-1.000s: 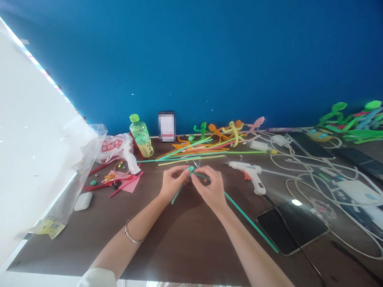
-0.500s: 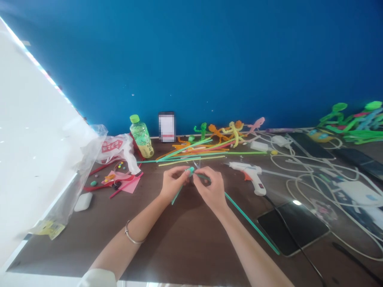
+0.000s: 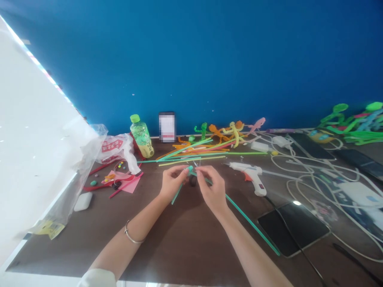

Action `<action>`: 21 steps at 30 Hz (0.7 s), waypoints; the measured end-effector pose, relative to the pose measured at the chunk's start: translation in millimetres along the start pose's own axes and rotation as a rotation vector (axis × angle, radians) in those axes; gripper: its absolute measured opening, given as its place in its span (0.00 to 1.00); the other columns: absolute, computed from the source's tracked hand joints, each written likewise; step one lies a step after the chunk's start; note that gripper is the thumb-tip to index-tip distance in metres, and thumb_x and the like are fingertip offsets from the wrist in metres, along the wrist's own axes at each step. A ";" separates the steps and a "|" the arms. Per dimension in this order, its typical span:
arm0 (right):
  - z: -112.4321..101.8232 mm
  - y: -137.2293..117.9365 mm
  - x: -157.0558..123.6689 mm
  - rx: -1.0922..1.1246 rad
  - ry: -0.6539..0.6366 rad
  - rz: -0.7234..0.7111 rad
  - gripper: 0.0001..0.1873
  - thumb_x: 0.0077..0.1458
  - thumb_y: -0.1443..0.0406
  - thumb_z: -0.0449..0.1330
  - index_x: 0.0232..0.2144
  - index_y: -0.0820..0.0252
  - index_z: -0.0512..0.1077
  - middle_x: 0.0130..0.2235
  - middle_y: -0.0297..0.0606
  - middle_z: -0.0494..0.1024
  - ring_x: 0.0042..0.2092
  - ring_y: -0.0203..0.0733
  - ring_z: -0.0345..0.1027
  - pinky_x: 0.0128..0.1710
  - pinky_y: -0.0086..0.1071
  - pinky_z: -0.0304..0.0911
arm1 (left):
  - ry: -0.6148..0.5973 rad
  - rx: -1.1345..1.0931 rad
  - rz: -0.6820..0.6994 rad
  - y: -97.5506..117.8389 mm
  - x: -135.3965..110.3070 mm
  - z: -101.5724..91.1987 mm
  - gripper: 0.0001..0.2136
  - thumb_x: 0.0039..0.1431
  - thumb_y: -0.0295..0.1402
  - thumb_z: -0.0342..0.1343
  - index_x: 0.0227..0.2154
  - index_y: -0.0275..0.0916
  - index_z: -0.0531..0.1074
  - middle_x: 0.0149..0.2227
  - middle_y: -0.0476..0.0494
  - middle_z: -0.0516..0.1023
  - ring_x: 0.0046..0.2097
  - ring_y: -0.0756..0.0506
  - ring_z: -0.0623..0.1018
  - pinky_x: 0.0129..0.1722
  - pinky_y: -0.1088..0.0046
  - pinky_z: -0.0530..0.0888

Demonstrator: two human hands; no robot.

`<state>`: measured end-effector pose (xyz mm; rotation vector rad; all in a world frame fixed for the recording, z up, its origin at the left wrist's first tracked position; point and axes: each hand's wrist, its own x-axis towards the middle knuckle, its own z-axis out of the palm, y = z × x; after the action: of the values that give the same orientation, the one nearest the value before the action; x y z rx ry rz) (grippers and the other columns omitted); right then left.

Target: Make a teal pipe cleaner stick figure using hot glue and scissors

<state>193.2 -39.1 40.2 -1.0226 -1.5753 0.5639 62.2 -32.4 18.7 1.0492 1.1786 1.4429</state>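
Observation:
My left hand [image 3: 172, 183] and my right hand [image 3: 213, 186] meet over the dark wooden table [image 3: 167, 243], their fingertips pinching a teal pipe cleaner [image 3: 248, 223]. One long end of it runs down to the lower right, and a short end pokes out below my left hand. A small teal ball or twist [image 3: 190, 169] sits on it between my fingers. Just below that, a small dark round piece [image 3: 193, 181] shows between my hands. Its link to the pipe cleaner is hidden.
Beyond my hands lies a heap of colored pipe cleaners [image 3: 191, 154], with finished pipe-cleaner figures [image 3: 224, 131] behind it. A white glue gun [image 3: 248, 174] is to the right, near a tablet [image 3: 293, 229] and tangled white cables [image 3: 299, 167]. A green-capped bottle [image 3: 141, 137] and pink paper [image 3: 130, 184] are left.
My hands have drawn slightly apart, and the right one has shifted a little to the right. The small dark round piece now shows between them.

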 end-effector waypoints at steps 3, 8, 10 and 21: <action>0.1 0.3 -0.2 -0.023 0.015 -0.016 0.05 0.53 0.67 0.53 0.31 0.57 0.69 0.32 0.38 0.73 0.35 0.39 0.68 0.34 0.32 0.64 | -0.003 -0.001 0.002 0.2 0.0 -0.2 0.16 0.42 0.42 0.61 0.31 0.34 0.77 0.19 0.46 0.75 0.20 0.53 0.70 0.20 0.78 0.68; -3.4 -0.9 -0.3 -0.048 0.048 -0.102 0.07 0.52 0.70 0.51 0.29 0.57 0.69 0.32 0.37 0.73 0.36 0.40 0.67 0.36 0.35 0.62 | -0.004 -0.015 0.002 -1.1 0.6 -0.4 0.16 0.42 0.41 0.61 0.31 0.33 0.76 0.20 0.46 0.74 0.19 0.54 0.68 0.19 0.78 0.67; -5.8 -1.3 -0.3 -0.041 0.048 -0.120 0.07 0.52 0.70 0.51 0.28 0.58 0.68 0.31 0.36 0.72 0.36 0.40 0.66 0.36 0.35 0.62 | 0.004 -0.034 -0.019 -2.0 1.4 -0.2 0.16 0.42 0.41 0.61 0.31 0.33 0.76 0.21 0.46 0.75 0.19 0.54 0.68 0.19 0.78 0.66; -5.3 0.6 -1.5 0.037 0.128 -0.114 0.07 0.55 0.68 0.53 0.31 0.57 0.71 0.32 0.37 0.74 0.36 0.38 0.67 0.36 0.33 0.64 | 0.058 -0.125 0.045 1.8 15.6 -12.7 0.14 0.46 0.40 0.59 0.29 0.33 0.74 0.16 0.51 0.67 0.18 0.56 0.63 0.19 0.78 0.60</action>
<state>198.4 -40.9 40.4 -0.9172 -1.4941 0.4386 46.9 -19.1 19.2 0.9589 1.0959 1.5708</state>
